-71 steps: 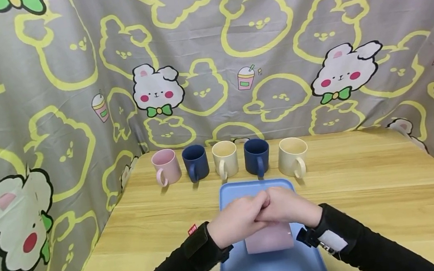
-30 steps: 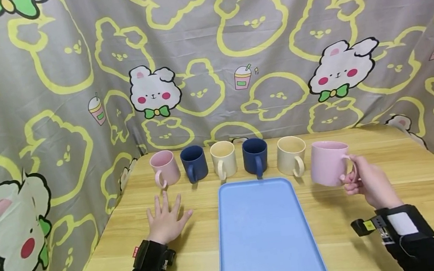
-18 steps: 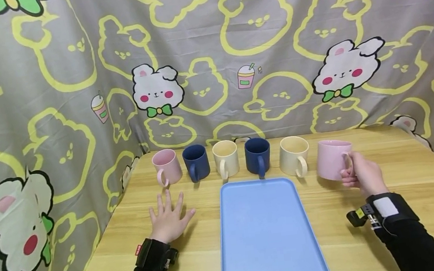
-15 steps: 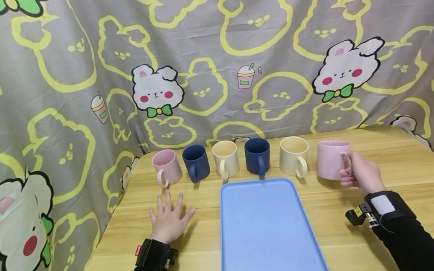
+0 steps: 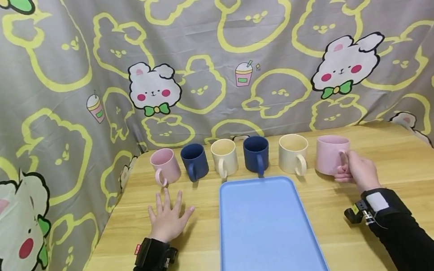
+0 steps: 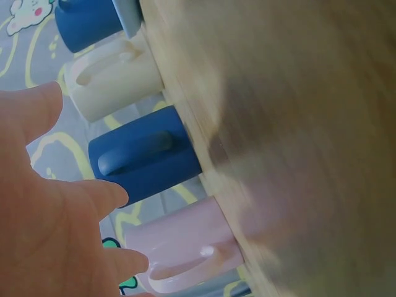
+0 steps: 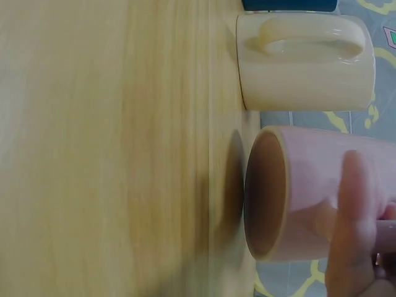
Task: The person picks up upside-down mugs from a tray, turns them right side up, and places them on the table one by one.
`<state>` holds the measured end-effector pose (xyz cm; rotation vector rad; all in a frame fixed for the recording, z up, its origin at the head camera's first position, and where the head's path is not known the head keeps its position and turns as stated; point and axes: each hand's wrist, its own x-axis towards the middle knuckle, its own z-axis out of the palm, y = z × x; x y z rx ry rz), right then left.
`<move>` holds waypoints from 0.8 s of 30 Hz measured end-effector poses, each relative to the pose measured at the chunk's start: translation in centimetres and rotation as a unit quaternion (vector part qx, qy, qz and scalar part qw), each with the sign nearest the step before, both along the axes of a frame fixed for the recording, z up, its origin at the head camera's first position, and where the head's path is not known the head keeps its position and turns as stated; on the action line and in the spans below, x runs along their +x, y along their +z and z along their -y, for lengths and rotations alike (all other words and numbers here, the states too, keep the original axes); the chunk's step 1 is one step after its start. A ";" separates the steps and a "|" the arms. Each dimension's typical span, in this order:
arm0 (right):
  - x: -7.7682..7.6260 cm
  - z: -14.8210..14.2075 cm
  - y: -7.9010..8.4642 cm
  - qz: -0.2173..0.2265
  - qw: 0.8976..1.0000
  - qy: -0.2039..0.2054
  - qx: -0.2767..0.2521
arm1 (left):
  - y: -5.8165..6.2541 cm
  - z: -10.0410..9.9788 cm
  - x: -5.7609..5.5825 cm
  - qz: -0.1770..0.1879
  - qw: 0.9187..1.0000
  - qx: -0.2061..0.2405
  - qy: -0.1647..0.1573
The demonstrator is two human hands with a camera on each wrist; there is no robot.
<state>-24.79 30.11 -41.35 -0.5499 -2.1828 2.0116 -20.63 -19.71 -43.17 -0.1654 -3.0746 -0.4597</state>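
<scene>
My right hand [image 5: 361,172] grips the handle of a pink mug [image 5: 331,154] at the right end of a row of mugs. In the right wrist view the mug's underside [image 7: 266,195] shows, tilted, with its far edge right at the table and a shadow beside it. To its left stands a cream mug [image 5: 293,151] with its handle toward me. My left hand [image 5: 166,221] is spread palm down left of the tray, fingers pointing at another pink mug [image 5: 165,165] and a navy mug [image 5: 194,161]; it holds nothing.
A blue tray [image 5: 265,233] lies in front of me between the hands, its far edge close to the row. Another cream mug [image 5: 224,157] and another navy mug [image 5: 257,154] stand upright mid-row. A patterned curtain [image 5: 215,122] hangs behind the wooden table [image 5: 429,172].
Both hands were together over the pink mug lying on the tray. The right hand has carried it to the row's right end and lowered it; the left hand has moved left, fingers spread.
</scene>
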 end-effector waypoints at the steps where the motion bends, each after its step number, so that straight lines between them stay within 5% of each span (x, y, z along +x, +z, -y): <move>1: -0.1 0.0 -0.1 -0.004 1.000 0.010 0.008 | 0.1 0.0 0.0 0.001 1.000 -0.003 0.001; 12: -0.3 0.7 -1.1 -0.018 0.998 0.037 0.051 | 0.1 0.2 0.1 0.002 1.000 -0.001 0.007; 24: -0.4 1.3 -1.2 -0.014 0.999 0.015 0.043 | 0.0 0.3 0.0 0.007 1.000 0.005 0.008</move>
